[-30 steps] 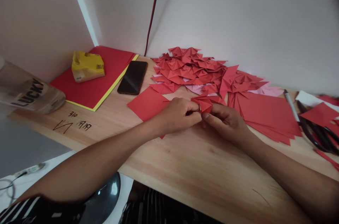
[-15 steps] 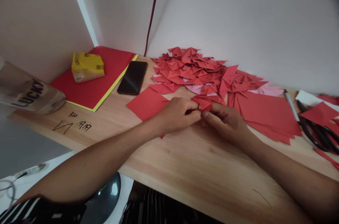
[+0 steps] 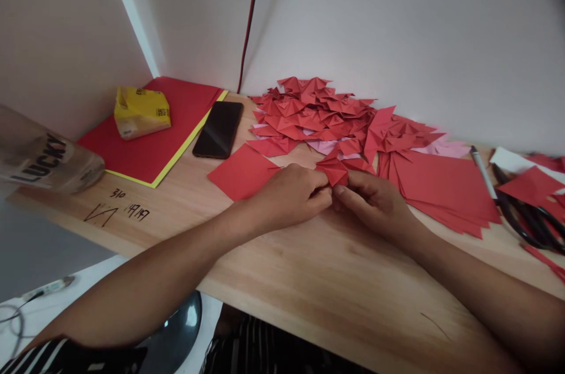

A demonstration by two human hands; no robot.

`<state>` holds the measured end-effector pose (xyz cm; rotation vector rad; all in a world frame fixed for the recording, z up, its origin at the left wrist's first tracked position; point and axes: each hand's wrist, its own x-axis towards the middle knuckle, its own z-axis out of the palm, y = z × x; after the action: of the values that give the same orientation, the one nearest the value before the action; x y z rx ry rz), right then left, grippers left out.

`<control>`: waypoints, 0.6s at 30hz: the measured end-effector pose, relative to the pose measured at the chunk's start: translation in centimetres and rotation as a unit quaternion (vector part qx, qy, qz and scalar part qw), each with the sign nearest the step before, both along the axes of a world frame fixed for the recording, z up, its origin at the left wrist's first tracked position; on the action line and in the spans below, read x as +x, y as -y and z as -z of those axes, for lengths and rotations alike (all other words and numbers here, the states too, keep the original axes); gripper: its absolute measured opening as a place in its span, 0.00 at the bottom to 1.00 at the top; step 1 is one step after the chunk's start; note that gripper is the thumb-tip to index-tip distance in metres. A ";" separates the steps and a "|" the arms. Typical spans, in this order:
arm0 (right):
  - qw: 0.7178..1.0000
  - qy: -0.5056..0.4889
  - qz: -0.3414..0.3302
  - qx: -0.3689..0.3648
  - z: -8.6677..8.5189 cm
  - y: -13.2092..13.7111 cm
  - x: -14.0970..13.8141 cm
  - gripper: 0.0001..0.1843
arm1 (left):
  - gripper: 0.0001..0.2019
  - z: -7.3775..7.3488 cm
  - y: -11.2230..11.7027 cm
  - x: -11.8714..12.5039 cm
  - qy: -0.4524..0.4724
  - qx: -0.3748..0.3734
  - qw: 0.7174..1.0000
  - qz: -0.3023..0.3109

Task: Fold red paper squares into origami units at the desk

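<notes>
My left hand [image 3: 289, 196] and my right hand [image 3: 375, 203] meet over the wooden desk [image 3: 318, 280], both pinched on a small folded red paper piece [image 3: 333, 172]. The fingers of both hands are curled round its lower edge, hiding part of it. A flat red paper square [image 3: 241, 172] lies under and just left of my left hand. Behind the hands is a heap of folded red paper pieces [image 3: 318, 115]. A fanned stack of red sheets [image 3: 441, 191] lies to the right of my right hand.
A black phone [image 3: 218, 129] lies left of the heap. A yellow tissue pack [image 3: 140, 112] sits on a red and yellow folder [image 3: 145, 150]. A clear bottle [image 3: 39, 159] lies at far left. A pen [image 3: 483, 171] and black scissors [image 3: 527, 218] are at right.
Both hands stay pinched on the folded red piece, with only small finger shifts. The view has drifted slightly, so everything sits a little further left.
</notes>
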<state>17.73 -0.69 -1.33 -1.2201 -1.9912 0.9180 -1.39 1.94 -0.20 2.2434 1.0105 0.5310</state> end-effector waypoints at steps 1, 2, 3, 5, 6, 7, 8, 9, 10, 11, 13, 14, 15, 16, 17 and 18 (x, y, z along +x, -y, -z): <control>1.000 0.000 -0.001 -0.001 0.0 0.0 0.0 0.15 | 0.12 -0.1 0.0 -0.1 -0.009 0.005 1.000 0.002; 1.000 0.001 -0.002 -0.002 0.0 0.0 0.0 0.15 | 0.12 -0.1 0.0 -0.1 -0.017 0.011 1.000 0.004; 1.000 0.002 -0.004 -0.003 0.0 0.0 0.0 0.14 | 0.12 -0.2 0.0 -0.2 -0.026 0.017 1.000 0.006; 1.000 0.005 -0.005 -0.004 0.1 0.1 0.0 0.14 | 0.13 -0.3 0.1 -0.3 -0.039 0.026 0.999 0.010; 1.000 0.007 -0.004 -0.004 0.1 0.1 0.0 0.14 | 0.13 -0.3 0.1 -0.3 -0.044 0.028 0.999 0.011; 1.000 0.009 -0.003 -0.003 0.1 0.1 0.0 0.14 | 0.13 -0.3 0.1 -0.4 -0.047 0.028 0.998 0.012; 1.000 0.010 -0.002 -0.003 0.2 0.1 0.0 0.14 | 0.13 -0.4 0.1 -0.4 -0.049 0.026 0.998 0.013; 1.000 0.011 -0.003 -0.003 0.2 0.1 0.0 0.15 | 0.13 -0.4 0.1 -0.4 -0.049 0.025 0.998 0.014; 1.000 0.012 -0.003 -0.002 0.2 0.1 0.0 0.15 | 0.13 -0.4 0.1 -0.4 -0.047 0.023 0.999 0.015; 1.000 0.015 -0.002 -0.001 0.2 0.1 0.0 0.14 | 0.13 -0.4 0.0 -0.4 -0.044 0.021 0.999 0.015; 1.000 0.017 0.000 0.004 0.1 0.1 0.0 0.14 | 0.13 -0.4 -0.1 -0.3 -0.034 0.017 0.999 0.017; 1.000 0.016 0.002 0.005 0.0 0.1 0.0 0.14 | 0.13 -0.4 -0.2 -0.3 -0.029 0.013 0.999 0.018; 1.000 0.012 0.003 0.005 0.0 0.1 0.0 0.15 | 0.13 -0.4 -0.2 -0.3 -0.025 0.008 0.999 0.019; 1.000 0.007 0.004 0.003 -0.1 0.1 0.0 0.15 | 0.13 -0.4 -0.2 -0.3 -0.020 0.003 1.000 0.020; 1.000 0.001 0.005 0.000 -0.1 0.1 0.0 0.15 | 0.13 -0.4 -0.2 -0.2 -0.016 -0.003 1.000 0.020; 1.000 -0.004 0.005 -0.002 -0.1 0.0 0.0 0.15 | 0.13 -0.4 -0.2 -0.2 -0.013 -0.007 1.000 0.019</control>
<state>17.70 -0.72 -1.25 -1.2255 -1.9767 0.9208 -1.57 2.18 0.24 2.2574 0.9803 0.4771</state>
